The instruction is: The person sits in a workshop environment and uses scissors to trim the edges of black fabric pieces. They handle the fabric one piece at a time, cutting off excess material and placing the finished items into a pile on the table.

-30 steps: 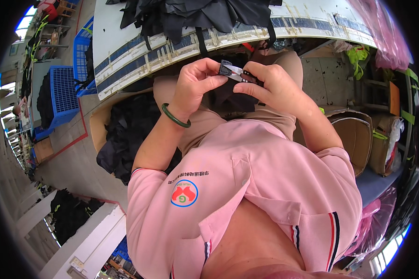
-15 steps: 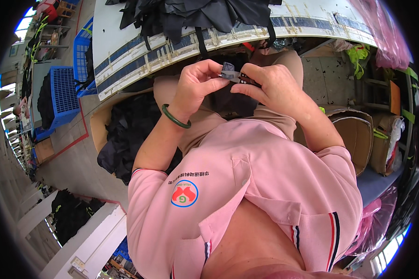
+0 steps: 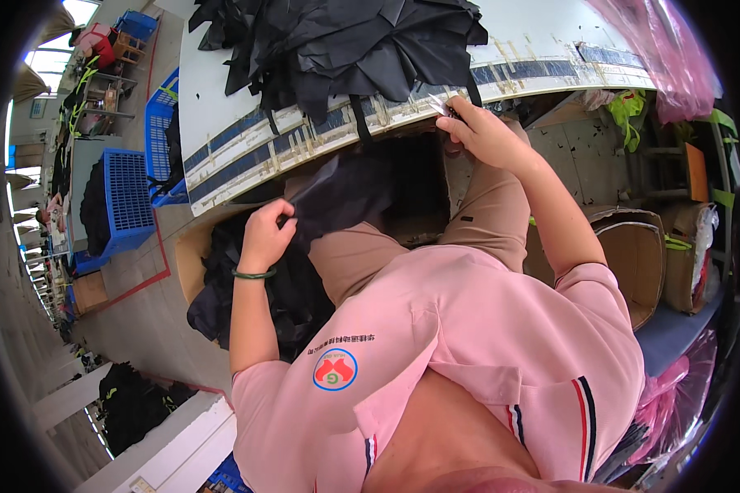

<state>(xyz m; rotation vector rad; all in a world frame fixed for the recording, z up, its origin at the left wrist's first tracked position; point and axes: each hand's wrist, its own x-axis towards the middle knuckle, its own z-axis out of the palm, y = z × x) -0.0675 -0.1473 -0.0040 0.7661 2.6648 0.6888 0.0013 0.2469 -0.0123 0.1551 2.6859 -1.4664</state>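
Note:
My left hand [image 3: 268, 236], a green bangle at its wrist, is closed on a black fabric piece [image 3: 349, 193] that stretches from my fingers over my lap, slightly blurred. Below that hand a cardboard box [image 3: 191, 246] holds a heap of black fabric [image 3: 247, 308]. At the table's front edge my right hand [image 3: 489, 135] is closed around small thread snips [image 3: 438, 105]. Their pale pointed blades stick out past my fingers to the left; most of the handle is hidden in my palm.
A large pile of black fabric pieces [image 3: 345, 49] lies on the white table [image 3: 543, 80], some strips hanging over its edge. Blue plastic crates [image 3: 129, 197] stand at the left. Open cardboard boxes [image 3: 629, 255] are at the right, and pink plastic sheeting [image 3: 674, 57] hangs at the far right.
My hands were together over my lap at a small dark piece with a light strip. My left has moved left and nearer with the black fabric; my right has moved to the table edge.

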